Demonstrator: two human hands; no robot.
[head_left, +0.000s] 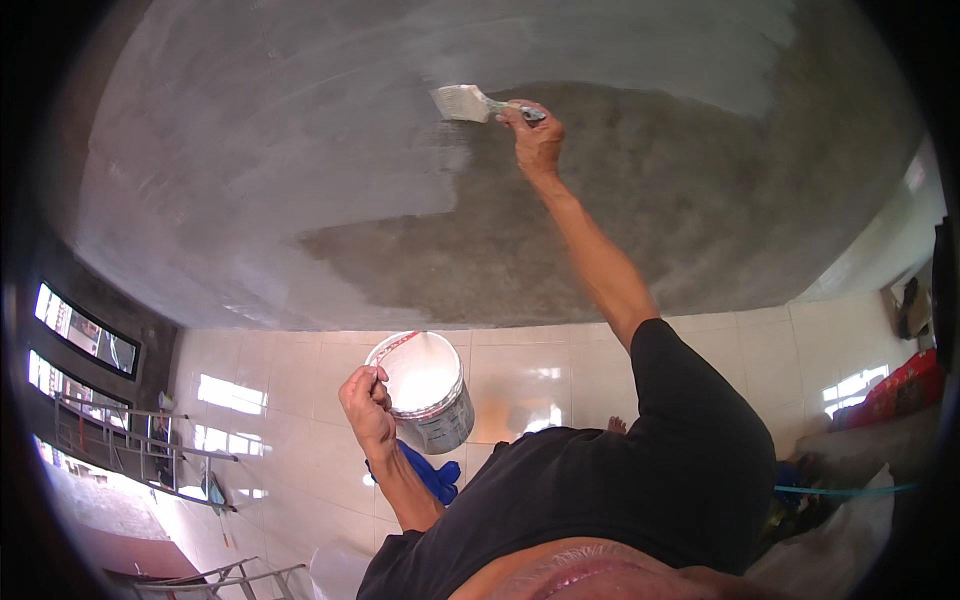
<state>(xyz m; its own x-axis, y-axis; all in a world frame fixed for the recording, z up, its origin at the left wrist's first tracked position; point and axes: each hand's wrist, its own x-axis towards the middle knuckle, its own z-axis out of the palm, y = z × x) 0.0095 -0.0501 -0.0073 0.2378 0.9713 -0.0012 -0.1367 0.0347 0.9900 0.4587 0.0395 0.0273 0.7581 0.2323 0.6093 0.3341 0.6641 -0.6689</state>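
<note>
My right hand [539, 142] is closed round the handle of a wide paintbrush [461, 103], with my arm stretched far forward. The bristles, coated white, lie against the wall [640, 180] at the edge between a pale, freshly coated area and darker bare grey plaster. My left hand [368, 405] grips the red handle of a bucket [443, 428] at its left rim, the fingers closed. White paint [422, 372] shows inside the bucket, which hangs or stands in front of me; I cannot tell whether its base touches the floor.
Shiny cream tiles [300, 390] cover the floor up to the wall's base. Metal ladders or scaffold frames [165, 450] stand at the left near windows [85, 330]. A blue object [432, 475] shows below the bucket. Red cloth [890, 390] and covered items lie at the right.
</note>
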